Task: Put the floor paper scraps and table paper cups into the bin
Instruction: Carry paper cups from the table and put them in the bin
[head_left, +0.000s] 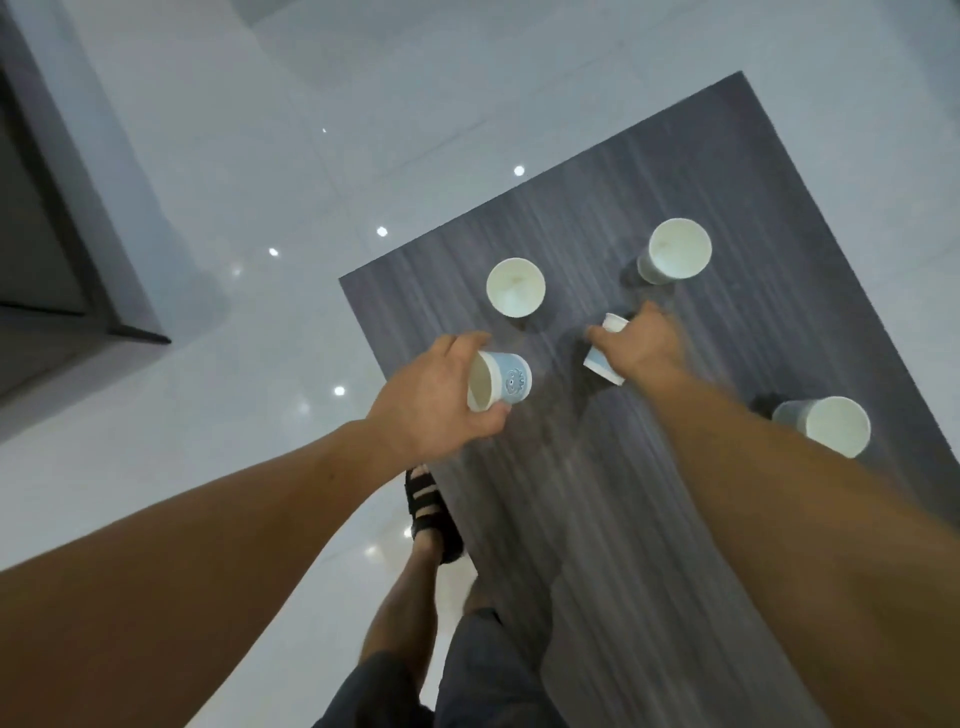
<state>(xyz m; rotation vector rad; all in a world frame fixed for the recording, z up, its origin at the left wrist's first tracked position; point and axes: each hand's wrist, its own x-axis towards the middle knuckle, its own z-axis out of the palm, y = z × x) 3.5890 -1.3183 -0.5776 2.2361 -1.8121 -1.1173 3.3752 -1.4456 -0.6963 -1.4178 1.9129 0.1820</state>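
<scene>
Cup-gathering, by the look of it: seems to be the table half of the task, with no bin and no floor scraps anywhere in view. Calls next for lifting both held cups clear of the tabletop without crushing them, then either carrying them off to a bin out of sight or nesting them to free a grip for the three not yet picked up. Hard to say which; depends on where the bin is.

Over the tabletop's near-left edge: left grip, fingers and thumb curled round the rim end of a blue-printed cup, tipped on its side with the mouth turned toward the palm. Cannot tell whether just off the tabletop or barely touching it.

Toward the tabletop's middle: right grip, blurred, fingers wrapped over a second cup, tilted, base pointing back toward the tabletop's near edge. Cannot tell whether lifted or not.

Further in on the tabletop, apart from both grips: a left-edge cup, mouth up, and a far cup toward the right. At the tabletop's right edge, just beside the right forearm: a right-edge cup, untouched. Below the tabletop's near-left corner: pale glossy floor and a sandalled foot.
</scene>
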